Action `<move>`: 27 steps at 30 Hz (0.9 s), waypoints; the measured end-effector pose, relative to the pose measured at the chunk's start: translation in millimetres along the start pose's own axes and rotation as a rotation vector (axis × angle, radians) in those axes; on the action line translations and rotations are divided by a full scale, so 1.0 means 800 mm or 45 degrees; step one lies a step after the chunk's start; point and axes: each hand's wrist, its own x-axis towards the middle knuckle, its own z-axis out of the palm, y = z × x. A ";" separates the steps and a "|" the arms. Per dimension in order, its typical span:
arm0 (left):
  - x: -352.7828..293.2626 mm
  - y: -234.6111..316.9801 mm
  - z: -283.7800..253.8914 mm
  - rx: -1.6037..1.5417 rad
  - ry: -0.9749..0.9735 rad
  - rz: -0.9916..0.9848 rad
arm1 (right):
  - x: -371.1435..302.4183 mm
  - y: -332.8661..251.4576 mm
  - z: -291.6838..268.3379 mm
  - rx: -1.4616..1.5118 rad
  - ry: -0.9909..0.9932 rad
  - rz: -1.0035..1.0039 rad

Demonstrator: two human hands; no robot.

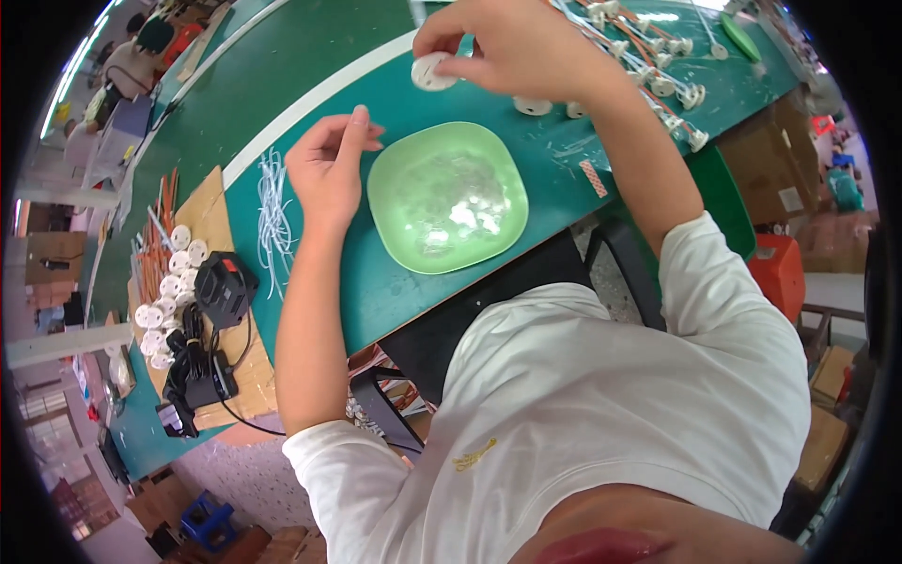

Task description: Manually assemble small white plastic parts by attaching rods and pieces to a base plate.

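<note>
Above the far side of a light green square dish, my right hand (507,47) pinches a white round disc (430,73) with small holes or slots in its face. The light green dish (390,174) holds small clear, shiny bits, too fine to make out. Left of the dish my left hand (327,174) is raised, thumb stretched up and fingers loosely bent, with nothing visible in it. A bundle of thin white wires (272,216) lies beside my left forearm. More white round pieces (532,105) sit partly hidden under my right forearm.
White round pieces with orange and white wires (662,85) spread over the green table's far right. At left, cardboard (211,202) carries similar white discs (169,287), a black device (225,289) and tangled black cables. A red-and-white strip (594,179) lies near the table edge.
</note>
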 end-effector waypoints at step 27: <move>-0.023 0.027 0.009 -0.734 -0.386 -0.110 | -0.012 -0.015 0.084 0.575 0.405 -0.311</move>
